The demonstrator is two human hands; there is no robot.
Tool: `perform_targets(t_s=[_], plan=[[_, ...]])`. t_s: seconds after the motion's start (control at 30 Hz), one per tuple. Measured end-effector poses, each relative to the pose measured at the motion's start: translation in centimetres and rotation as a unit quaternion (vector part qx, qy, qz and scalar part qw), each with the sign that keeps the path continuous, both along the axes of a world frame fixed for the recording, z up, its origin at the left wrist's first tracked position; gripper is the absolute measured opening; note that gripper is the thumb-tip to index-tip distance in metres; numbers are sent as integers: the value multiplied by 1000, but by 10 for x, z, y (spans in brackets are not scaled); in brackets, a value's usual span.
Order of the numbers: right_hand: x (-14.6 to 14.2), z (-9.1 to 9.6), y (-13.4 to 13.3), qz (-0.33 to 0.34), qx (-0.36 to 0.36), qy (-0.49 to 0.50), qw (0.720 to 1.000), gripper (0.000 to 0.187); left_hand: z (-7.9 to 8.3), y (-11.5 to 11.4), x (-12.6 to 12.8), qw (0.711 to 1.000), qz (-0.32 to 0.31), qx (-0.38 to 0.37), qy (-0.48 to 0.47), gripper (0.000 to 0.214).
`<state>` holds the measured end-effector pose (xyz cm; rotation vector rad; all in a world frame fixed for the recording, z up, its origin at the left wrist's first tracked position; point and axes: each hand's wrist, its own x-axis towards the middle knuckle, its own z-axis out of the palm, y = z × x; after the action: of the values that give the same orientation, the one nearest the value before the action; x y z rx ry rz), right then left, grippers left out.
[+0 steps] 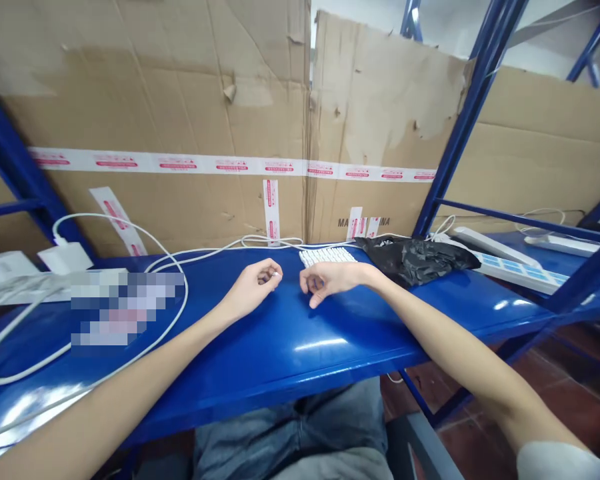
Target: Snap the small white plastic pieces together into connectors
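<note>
Our jeans (pixel 290 427) lie below the blue worktop (pixel 300 347), where our left hand (pixel 253 287) pinches a small white piece (pixel 275 274), too small to identify. Our curled right hand (pixel 325 280), whose grip we cannot tell, rests just before a white keyboard (pixel 327 256) and a black plastic bag (pixel 415 260).

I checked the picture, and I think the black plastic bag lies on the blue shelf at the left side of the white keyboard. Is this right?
Not quite: the head view shows the black plastic bag at the right side of the white keyboard, beyond the right hand. It does lie on the blue shelf.
</note>
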<state>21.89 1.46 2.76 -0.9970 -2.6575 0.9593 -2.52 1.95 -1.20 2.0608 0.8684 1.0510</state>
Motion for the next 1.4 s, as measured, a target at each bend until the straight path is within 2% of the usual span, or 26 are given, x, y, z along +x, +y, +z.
perform_targets(t_s=[0.1,0.17,0.3,0.4,0.5,0.7,0.83,0.93,1.0,1.2,1.4], plan=[[5,-8,1,2,-7,-6,1000,34,1,0,2,999,-5,33,25,22],[5,-12,-1,11,11,-4,1000,30,0,-1,3,998,-12,44,44,23],[-1,-15,-6,15,13,1,1000,11,-4,0,6,998,-53,-14,41,23],[-4,-17,-6,-1,30,13,999,10,-7,3,6,996,-64,-56,1,25],[-5,-18,-5,-28,61,67,995,9,-7,4,6,996,-62,-66,-6,26],[-15,-25,-3,-85,66,264,959,12,-6,3,9,993,-60,-96,-36,25],[-30,-32,-9,-138,65,345,926,17,-7,2,11,989,-75,-110,-57,28],[-38,-33,-15,-166,146,366,904,13,-8,1,13,988,-72,-110,-79,28],[-40,-33,-17,-173,170,377,894,10,-8,-1,14,987,-61,-112,-95,30],[-39,-34,-15,-188,113,414,884,10,-4,-9,16,986,-28,-105,-122,34],[-40,-29,-21,-190,156,390,887,5,2,-14,16,986,-8,-89,-142,37]])
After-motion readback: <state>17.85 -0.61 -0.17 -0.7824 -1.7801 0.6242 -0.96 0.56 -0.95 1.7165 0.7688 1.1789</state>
